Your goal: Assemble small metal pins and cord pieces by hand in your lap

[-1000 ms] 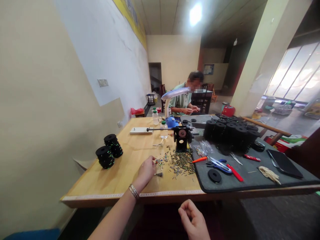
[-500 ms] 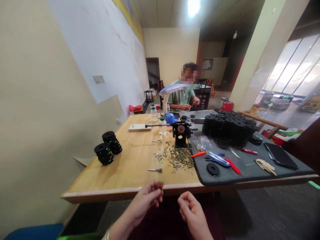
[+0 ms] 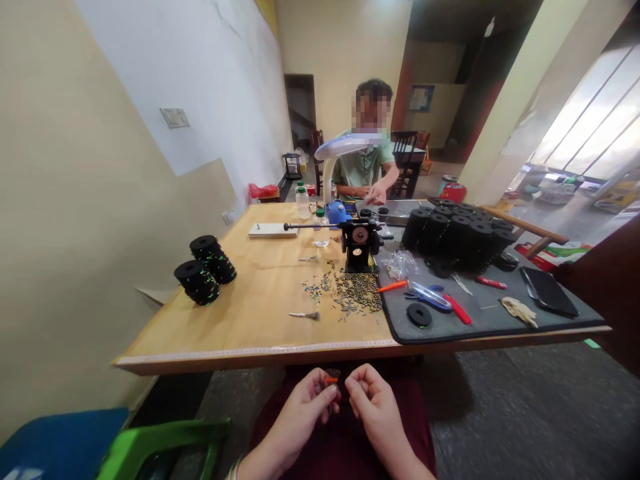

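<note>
My left hand (image 3: 313, 403) is closed in a pinch around a small orange piece (image 3: 331, 381), too small to tell its kind. Close beside it on the right, my right hand (image 3: 374, 403) also has its fingertips pressed together; what they hold, if anything, is too small to make out. Both hands are just off the table's near edge, above my dark red clothing. Nearest on the wooden table (image 3: 240, 313) lies a small dark-tipped brush (image 3: 306, 315). Behind it are a heap of small metal pieces (image 3: 357, 293) and scattered coloured beads (image 3: 316, 288).
A black winding device (image 3: 358, 243) with a long rod stands mid-table. Black spools (image 3: 200, 283) stand left; many more (image 3: 465, 230) crowd the grey mat (image 3: 475, 320), with pliers (image 3: 430, 297) and a phone (image 3: 549, 291). A person (image 3: 367, 167) sits opposite behind a lamp (image 3: 327, 177).
My view has tipped downward, so the table sits higher. My hands have come closer together and back from the table edge. The person opposite has stretched an arm down to the table.
</note>
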Demonstrator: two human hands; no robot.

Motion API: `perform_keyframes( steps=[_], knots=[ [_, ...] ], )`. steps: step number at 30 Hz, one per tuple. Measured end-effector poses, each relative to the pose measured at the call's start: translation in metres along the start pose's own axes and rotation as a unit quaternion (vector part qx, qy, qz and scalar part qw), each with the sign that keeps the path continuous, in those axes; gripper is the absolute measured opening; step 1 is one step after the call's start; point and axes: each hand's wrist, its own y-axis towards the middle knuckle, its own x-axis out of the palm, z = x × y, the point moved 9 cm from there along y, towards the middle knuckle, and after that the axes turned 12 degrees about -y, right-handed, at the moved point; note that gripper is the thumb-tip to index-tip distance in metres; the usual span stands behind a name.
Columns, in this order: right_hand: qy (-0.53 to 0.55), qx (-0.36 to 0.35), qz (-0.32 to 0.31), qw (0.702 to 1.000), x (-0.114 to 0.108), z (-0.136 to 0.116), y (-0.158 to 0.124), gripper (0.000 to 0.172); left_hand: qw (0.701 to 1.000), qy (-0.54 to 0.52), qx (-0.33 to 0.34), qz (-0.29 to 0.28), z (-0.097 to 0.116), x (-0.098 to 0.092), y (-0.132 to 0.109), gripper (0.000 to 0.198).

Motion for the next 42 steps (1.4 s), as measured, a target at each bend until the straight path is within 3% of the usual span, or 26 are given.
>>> perform_keyframes(
  steps=[7, 27, 36, 42],
  knots=[
    [-0.065, -0.007, -0.008, 0.998, 0.005, 0.001, 0.001, 0.038, 0.997, 0.057, 0.052, -0.001, 0.006, 0.002, 0.000, 0.033],
    [-0.105, -0.020, 0.001, 0.994, 0.001, -0.002, 0.000, 0.033, 0.993, 0.092, 0.072, 0.007, 0.004, 0.001, 0.000, 0.022],
    [-0.049, 0.007, -0.001, 0.999, 0.004, 0.005, 0.005, 0.040, 0.999, 0.002, 0.052, 0.010, -0.003, 0.002, 0.005, 0.032],
    [0.011, 0.035, -0.016, 0.999, 0.006, 0.019, 0.007, 0.045, 0.996, -0.085, -0.005, 0.040, -0.008, 0.000, 0.002, 0.044]
  ],
)
